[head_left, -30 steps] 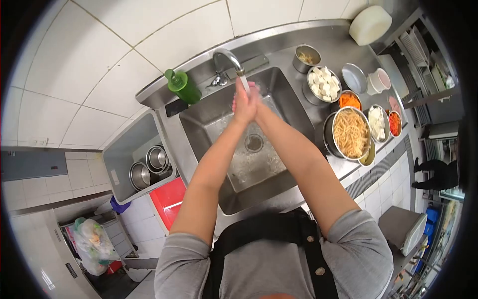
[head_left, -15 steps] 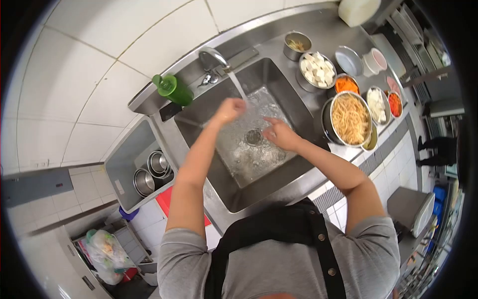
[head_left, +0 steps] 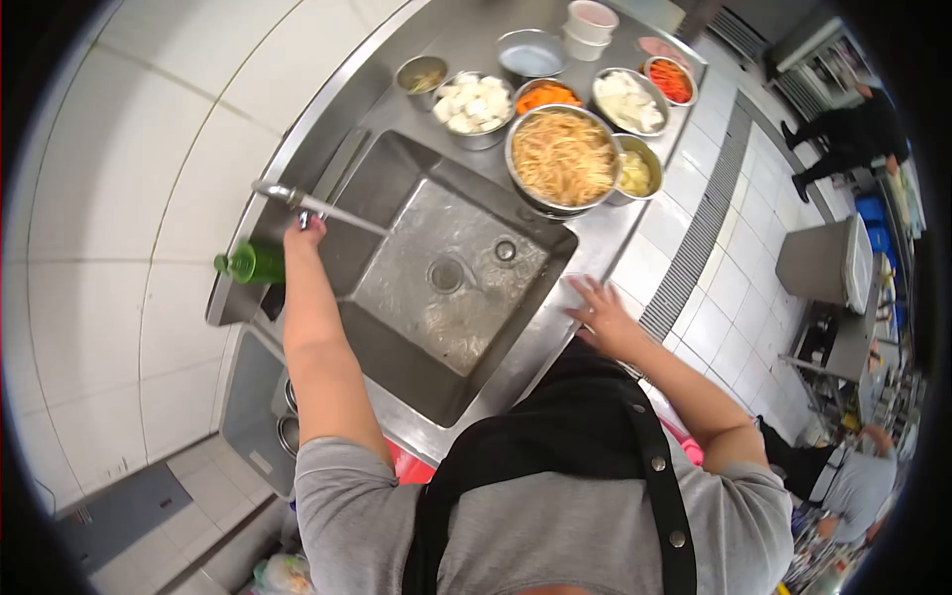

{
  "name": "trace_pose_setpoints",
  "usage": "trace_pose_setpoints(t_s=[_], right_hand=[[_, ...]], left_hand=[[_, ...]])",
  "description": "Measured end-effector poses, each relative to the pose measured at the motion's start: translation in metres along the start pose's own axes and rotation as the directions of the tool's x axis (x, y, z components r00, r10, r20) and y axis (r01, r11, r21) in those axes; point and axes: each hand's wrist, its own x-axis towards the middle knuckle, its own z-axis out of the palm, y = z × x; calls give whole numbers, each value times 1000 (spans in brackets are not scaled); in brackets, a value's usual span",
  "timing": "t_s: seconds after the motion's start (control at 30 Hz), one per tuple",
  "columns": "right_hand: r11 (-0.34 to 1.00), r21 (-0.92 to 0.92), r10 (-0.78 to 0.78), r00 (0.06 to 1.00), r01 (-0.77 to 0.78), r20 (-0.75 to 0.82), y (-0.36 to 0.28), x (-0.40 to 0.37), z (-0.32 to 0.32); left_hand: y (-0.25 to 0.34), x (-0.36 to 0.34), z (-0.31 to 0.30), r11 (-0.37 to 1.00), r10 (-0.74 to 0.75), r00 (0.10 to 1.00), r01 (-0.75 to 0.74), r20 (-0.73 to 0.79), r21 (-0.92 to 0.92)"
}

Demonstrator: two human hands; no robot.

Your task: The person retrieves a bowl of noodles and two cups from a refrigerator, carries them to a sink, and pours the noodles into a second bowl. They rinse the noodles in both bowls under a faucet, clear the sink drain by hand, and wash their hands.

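Note:
My left hand [head_left: 305, 234] is closed around the lever of the faucet [head_left: 278, 190]; part of the lever shows above the fingers. A stream of water still runs from the spout into the steel sink [head_left: 397, 362]. Inside the basin, wet and shining, are the drain [head_left: 446, 276] and a small round metal piece [head_left: 506, 248]. My right hand [head_left: 607, 319] is over the counter's front rim with its fingers spread, holding nothing. Left of the faucet stands a green pump bottle [head_left: 256, 264].
Metal bowls crowd the right counter: pale shredded strips [head_left: 563, 154], white cubes [head_left: 474, 102], orange pieces [head_left: 547, 96], white slices [head_left: 630, 102] and red strips [head_left: 669, 79]. A grey tub [head_left: 253, 407] sits lower left. People [head_left: 843, 139] stand at far right beyond a bin [head_left: 818, 263].
My left hand has moved from the water stream to the faucet lever. My right hand has left the basin for the front rim. The view has turned right.

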Motion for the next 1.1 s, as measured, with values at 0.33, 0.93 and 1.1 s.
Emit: trace_pose_setpoints(t_s=[0.33, 0.93, 1.1], right_hand=[[735, 360, 611, 791, -575, 15, 191, -281, -194], [-533, 591, 768, -53, -606, 639, 412, -558, 312], [-64, 403, 878, 141, -913, 458, 494, -576, 315]], left_hand=[[-153, -67, -128, 497, 212, 850, -518, 482, 696], [-510, -303, -95, -978, -89, 974, -47, -206, 201], [-616, -306, -119, -890, -350, 904, -238, -247, 389]])
